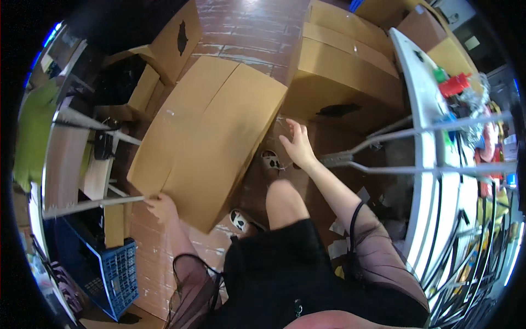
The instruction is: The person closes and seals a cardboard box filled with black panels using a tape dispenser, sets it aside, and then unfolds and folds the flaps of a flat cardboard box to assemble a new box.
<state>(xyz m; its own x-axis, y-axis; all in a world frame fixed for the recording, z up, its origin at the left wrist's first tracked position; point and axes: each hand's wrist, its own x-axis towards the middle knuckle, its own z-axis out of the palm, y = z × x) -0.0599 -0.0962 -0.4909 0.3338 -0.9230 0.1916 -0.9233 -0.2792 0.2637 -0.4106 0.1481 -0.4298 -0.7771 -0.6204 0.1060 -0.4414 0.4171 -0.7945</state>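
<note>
A large closed cardboard box [203, 131] sits tilted across the floor in front of me. My left hand [161, 209] has its fingers curled at the box's near left edge, right by the end of a white metal leg; the fingertips are partly hidden. Off the box's right side, my right hand [299, 147] is held up with thumb and fingers apart, nothing in it. A gap shows between that hand and the box. Below lie my two feet in spotted shoes, the nearer shoe [238, 220] beside the box's near corner.
Another big carton [345, 71] stands at the far right, and an opened carton [129, 85] at the far left. White metal legs [383, 156] jut in from the white table [422, 137] on the right. A blue plastic crate [118, 277] lies at the near left.
</note>
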